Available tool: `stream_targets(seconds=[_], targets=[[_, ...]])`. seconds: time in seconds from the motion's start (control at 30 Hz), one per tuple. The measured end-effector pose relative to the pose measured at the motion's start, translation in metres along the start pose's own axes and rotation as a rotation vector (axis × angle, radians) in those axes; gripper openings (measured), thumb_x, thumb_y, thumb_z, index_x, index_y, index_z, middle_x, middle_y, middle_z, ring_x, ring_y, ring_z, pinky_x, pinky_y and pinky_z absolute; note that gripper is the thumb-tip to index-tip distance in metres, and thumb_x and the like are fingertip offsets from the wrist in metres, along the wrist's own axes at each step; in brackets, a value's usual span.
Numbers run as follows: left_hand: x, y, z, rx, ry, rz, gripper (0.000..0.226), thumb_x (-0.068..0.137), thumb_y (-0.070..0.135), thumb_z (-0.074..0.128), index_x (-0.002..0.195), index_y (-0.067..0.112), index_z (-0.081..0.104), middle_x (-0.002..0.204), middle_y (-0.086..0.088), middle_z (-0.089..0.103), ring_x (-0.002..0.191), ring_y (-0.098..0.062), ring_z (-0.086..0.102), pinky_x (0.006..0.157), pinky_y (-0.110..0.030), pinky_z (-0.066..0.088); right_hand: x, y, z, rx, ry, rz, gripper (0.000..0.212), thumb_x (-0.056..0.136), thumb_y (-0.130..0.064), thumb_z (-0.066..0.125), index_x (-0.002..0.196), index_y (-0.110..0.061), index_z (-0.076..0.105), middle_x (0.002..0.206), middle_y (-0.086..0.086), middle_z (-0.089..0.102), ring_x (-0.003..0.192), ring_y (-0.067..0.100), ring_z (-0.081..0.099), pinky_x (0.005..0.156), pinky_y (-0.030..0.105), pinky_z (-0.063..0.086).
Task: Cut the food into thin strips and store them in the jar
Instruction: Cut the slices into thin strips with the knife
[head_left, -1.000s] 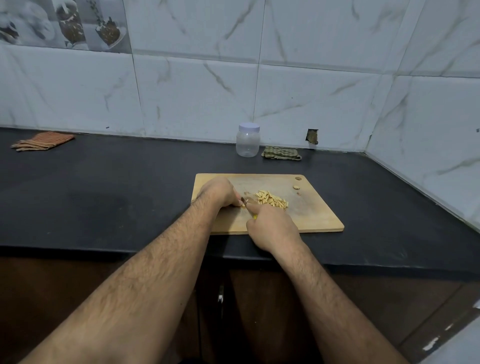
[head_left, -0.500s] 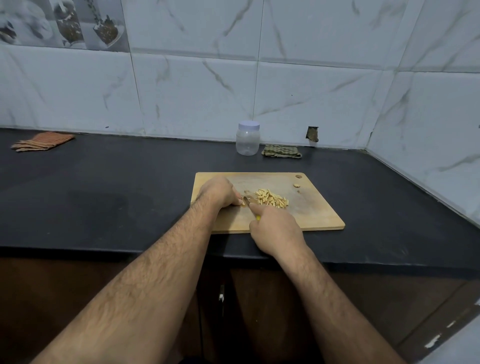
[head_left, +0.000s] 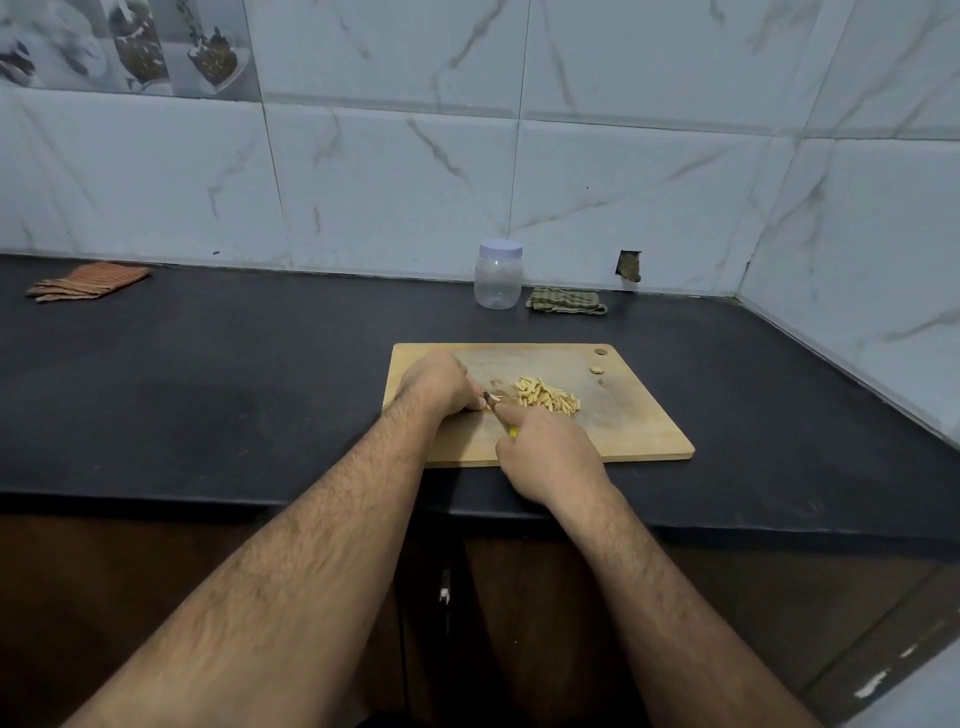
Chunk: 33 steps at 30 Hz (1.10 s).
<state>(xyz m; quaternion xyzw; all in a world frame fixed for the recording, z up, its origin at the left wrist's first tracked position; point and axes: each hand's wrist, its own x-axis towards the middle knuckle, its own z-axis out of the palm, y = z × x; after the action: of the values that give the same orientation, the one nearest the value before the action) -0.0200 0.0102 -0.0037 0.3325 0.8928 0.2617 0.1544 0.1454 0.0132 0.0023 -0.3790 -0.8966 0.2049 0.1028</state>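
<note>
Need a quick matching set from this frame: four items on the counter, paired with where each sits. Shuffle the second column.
Things:
1. jar
2. pile of strips
3. orange cloth
4. green checked cloth

Places:
A. far left of the counter, by the wall
B. on the cutting board, right of the hands
C. just right of the jar
D. behind the board, upright, lid on

Pairs: 1-D, 2-B, 3-A, 4-C

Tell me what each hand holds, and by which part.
Right hand grips the knife by its yellow handle; left hand pinches a small food piece, mostly hidden.
</note>
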Motion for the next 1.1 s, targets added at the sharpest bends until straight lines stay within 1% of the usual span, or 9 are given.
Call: stream_targets(seconds=[0.2, 0.3, 0.37, 0.4, 0.53, 0.67, 0.77, 0.87, 1.1], targets=[[-0.001, 0.001, -0.003, -0.03, -0.016, 0.0, 0.016, 0.081, 0.025, 0.08, 0.095, 0.018, 0.079, 0.102, 0.001, 0.074, 0.103, -0.017, 0.065, 0.095, -0.039, 0.053, -0.01, 0.003, 0.0, -0.044, 0.007, -0.01, 0.055, 0.094, -0.015, 0.043, 0.145, -0.035, 0.045, 0.143, -0.001, 0.053, 0.125, 0.023, 0.051, 0.094, 0.035, 0.047], [-0.003, 0.005, -0.007, -0.006, -0.065, 0.0, 0.015, 0.084, 0.024, 0.078, 0.098, 0.02, 0.079, 0.108, -0.001, 0.073, 0.108, -0.02, 0.064, 0.098, -0.039, 0.051, -0.021, 0.011, 0.002, -0.048, 0.026, -0.002, 0.053, 0.095, -0.018, 0.043, 0.145, -0.037, 0.045, 0.136, -0.001, 0.057, 0.12, 0.023, 0.052, 0.086, 0.034, 0.046], [-0.003, 0.007, -0.011, 0.019, -0.132, -0.03, 0.018, 0.087, 0.024, 0.075, 0.105, 0.019, 0.077, 0.112, -0.004, 0.071, 0.109, -0.023, 0.063, 0.1, -0.039, 0.05, -0.022, 0.013, 0.0, -0.032, 0.041, 0.0, 0.054, 0.096, -0.02, 0.043, 0.147, -0.037, 0.043, 0.139, -0.002, 0.055, 0.123, 0.022, 0.051, 0.09, 0.034, 0.046], [-0.002, 0.008, -0.012, 0.027, -0.167, -0.052, 0.021, 0.088, 0.025, 0.073, 0.108, 0.017, 0.076, 0.112, -0.004, 0.07, 0.105, -0.023, 0.062, 0.098, -0.038, 0.049, -0.021, 0.012, 0.0, -0.019, 0.047, -0.001, 0.054, 0.096, -0.02, 0.043, 0.148, -0.036, 0.042, 0.142, -0.003, 0.054, 0.125, 0.022, 0.05, 0.093, 0.034, 0.046], [0.003, 0.01, -0.014, 0.029, -0.215, -0.115, 0.031, 0.086, 0.027, 0.075, 0.113, 0.012, 0.074, 0.091, -0.004, 0.062, 0.082, -0.019, 0.054, 0.077, -0.032, 0.046, -0.016, 0.009, -0.003, 0.029, 0.056, 0.001, 0.056, 0.094, -0.018, 0.044, 0.148, -0.034, 0.043, 0.143, -0.004, 0.054, 0.125, 0.022, 0.052, 0.097, 0.034, 0.047], [0.006, 0.012, -0.015, 0.045, -0.241, -0.149, 0.031, 0.087, 0.028, 0.074, 0.114, 0.013, 0.073, 0.086, -0.002, 0.058, 0.08, -0.017, 0.051, 0.074, -0.029, 0.044, -0.009, 0.007, -0.003, 0.016, 0.044, -0.015, 0.056, 0.093, -0.019, 0.046, 0.147, -0.034, 0.045, 0.142, -0.004, 0.055, 0.125, 0.021, 0.052, 0.099, 0.034, 0.047], [0.01, 0.012, -0.015, 0.054, -0.25, -0.161, 0.026, 0.087, 0.028, 0.074, 0.108, 0.014, 0.073, 0.078, 0.0, 0.055, 0.078, -0.016, 0.05, 0.072, -0.027, 0.043, -0.006, 0.006, -0.001, 0.007, 0.03, -0.023, 0.055, 0.093, -0.02, 0.047, 0.146, -0.034, 0.046, 0.142, -0.003, 0.055, 0.126, 0.021, 0.052, 0.102, 0.034, 0.046], [0.012, 0.012, -0.014, 0.068, -0.245, -0.161, 0.016, 0.088, 0.028, 0.073, 0.098, 0.017, 0.069, 0.077, 0.001, 0.054, 0.079, -0.016, 0.049, 0.071, -0.026, 0.042, -0.005, 0.008, 0.0, -0.002, 0.032, -0.034, 0.055, 0.093, -0.02, 0.046, 0.146, -0.033, 0.046, 0.144, -0.004, 0.054, 0.129, 0.02, 0.05, 0.104, 0.034, 0.044], [0.013, 0.011, -0.012, 0.085, -0.229, -0.167, 0.017, 0.088, 0.032, 0.073, 0.091, 0.017, 0.065, 0.073, 0.001, 0.053, 0.076, -0.016, 0.048, 0.071, -0.027, 0.041, -0.003, 0.008, 0.003, -0.008, 0.047, -0.048, 0.055, 0.094, -0.02, 0.046, 0.147, -0.033, 0.045, 0.145, -0.004, 0.052, 0.13, 0.02, 0.049, 0.105, 0.034, 0.044]])
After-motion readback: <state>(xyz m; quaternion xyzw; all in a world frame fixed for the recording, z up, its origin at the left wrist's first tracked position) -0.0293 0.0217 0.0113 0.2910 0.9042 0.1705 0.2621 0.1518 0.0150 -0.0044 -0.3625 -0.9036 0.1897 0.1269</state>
